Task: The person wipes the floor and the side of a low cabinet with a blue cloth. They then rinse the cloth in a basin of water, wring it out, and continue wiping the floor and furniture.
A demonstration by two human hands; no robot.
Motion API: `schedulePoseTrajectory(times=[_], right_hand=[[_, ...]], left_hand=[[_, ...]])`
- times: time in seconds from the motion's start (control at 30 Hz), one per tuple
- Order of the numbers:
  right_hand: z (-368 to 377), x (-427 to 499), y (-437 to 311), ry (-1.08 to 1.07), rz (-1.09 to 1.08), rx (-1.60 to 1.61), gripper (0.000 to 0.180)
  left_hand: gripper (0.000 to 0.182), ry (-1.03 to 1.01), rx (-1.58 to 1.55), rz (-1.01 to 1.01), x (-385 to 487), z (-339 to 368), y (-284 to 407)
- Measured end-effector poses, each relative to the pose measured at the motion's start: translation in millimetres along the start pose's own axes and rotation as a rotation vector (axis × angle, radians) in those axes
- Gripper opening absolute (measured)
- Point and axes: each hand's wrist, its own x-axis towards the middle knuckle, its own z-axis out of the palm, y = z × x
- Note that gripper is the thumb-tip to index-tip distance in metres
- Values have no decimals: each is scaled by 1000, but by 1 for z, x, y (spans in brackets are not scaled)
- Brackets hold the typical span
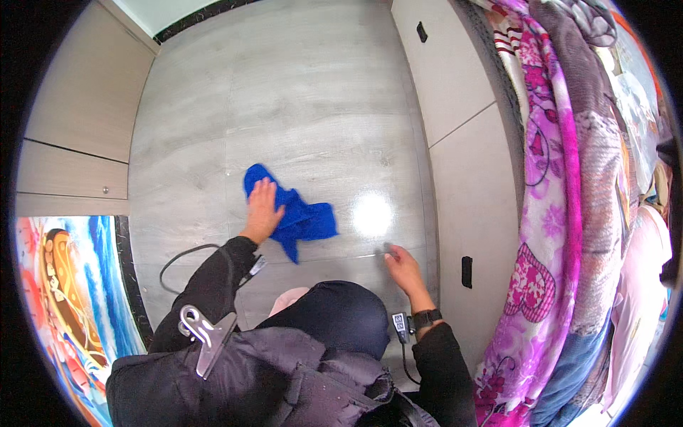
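Observation:
A bright blue cloth lies crumpled on the grey wood-look floor. My left hand presses its left part down with flattened fingers, the thumb spread to the side. To the right, my right hand hangs near the floor by the drawer fronts, fingers loosely bent and nothing visible in it. The wrist carries a dark band with a small cabled device. Another small device with a cable sits at my left wrist. My bent knee in dark trousers is between my arms.
Pale drawer fronts with black recessed pulls run along the right, below a bed edge with a pink floral blanket. A wooden cabinet and a colourful picture panel line the left. A metal clip is on my dark jacket.

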Motion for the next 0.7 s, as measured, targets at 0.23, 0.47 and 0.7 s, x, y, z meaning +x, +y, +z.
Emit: schedulePoseTrajectory(times=[0.23,0.47,0.7], right_hand=[[3,24,-1,55,37,-430,90],[-6,28,-9,-183,250,-568,128],[5,29,-9,-186,255,-629,137]], left_hand=[[44,279,-372,-433,58,-83,-6],[73,291,-677,156,122,-71,202],[85,-100,-359,660,172,42,295]])
